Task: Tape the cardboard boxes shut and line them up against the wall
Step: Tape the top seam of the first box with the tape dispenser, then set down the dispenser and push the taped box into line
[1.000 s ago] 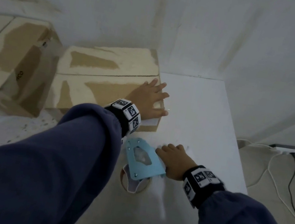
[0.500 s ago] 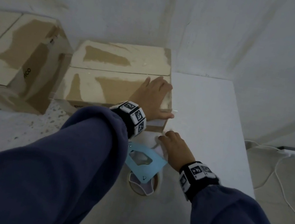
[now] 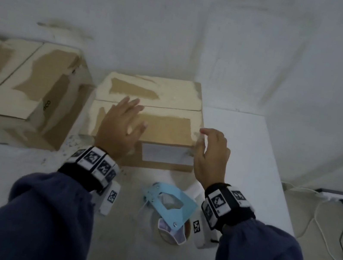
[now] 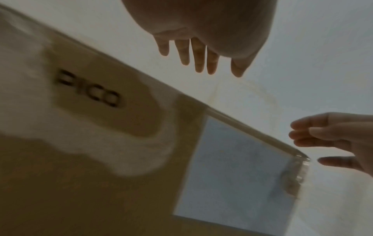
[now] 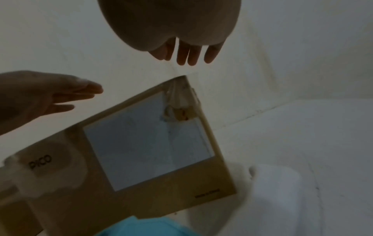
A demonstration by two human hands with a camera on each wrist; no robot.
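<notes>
- Lowest in the head view, two dark blue sleeves (image 3: 42, 217) come up from the bottom corners, each wrist wearing a black band with printed markers.
- Between the wrists, a light blue tape dispenser (image 3: 170, 204) with its tape roll lies on the white table (image 3: 243, 142).
- Above it, the left hand (image 3: 120, 130) hovers over the near brown cardboard box (image 3: 166, 129), fingers spread wide and straight, holding nothing.
- The right hand (image 3: 211, 157) sits at the box's right corner, fingers loosely extended, gripping nothing.
- This box, with a white label on its front, stands mid-frame, its back against the white wall (image 3: 182, 29).
- At the left edge, a second brown cardboard box (image 3: 21, 86) also stands along the wall.
</notes>
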